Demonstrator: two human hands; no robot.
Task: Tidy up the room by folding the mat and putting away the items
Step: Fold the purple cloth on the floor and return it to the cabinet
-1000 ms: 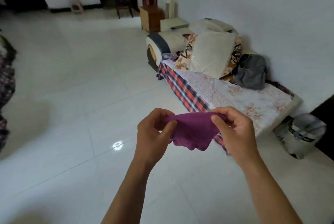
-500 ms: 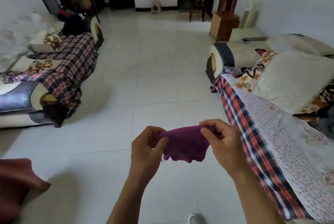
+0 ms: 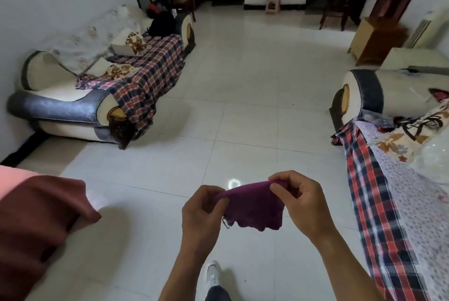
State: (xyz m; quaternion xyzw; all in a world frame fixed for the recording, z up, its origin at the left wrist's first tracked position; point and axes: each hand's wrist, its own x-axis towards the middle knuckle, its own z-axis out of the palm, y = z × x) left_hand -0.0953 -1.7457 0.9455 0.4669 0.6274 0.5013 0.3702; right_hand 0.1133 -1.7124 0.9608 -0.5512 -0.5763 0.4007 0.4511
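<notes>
White tiled floor [image 3: 243, 106] lay between two sofas | left hand [image 3: 201, 213] pinched left edge of purple cloth [image 3: 255, 208] | right hand [image 3: 301, 198] pinched its right edge | cloth hung between them above the floor, beside plaid-covered sofa [image 3: 379, 215]

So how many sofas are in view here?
2. One sofa stands against the left wall under a plaid blanket; the second sofa is at the right edge, partly cropped. Others may lie off-frame.
</notes>
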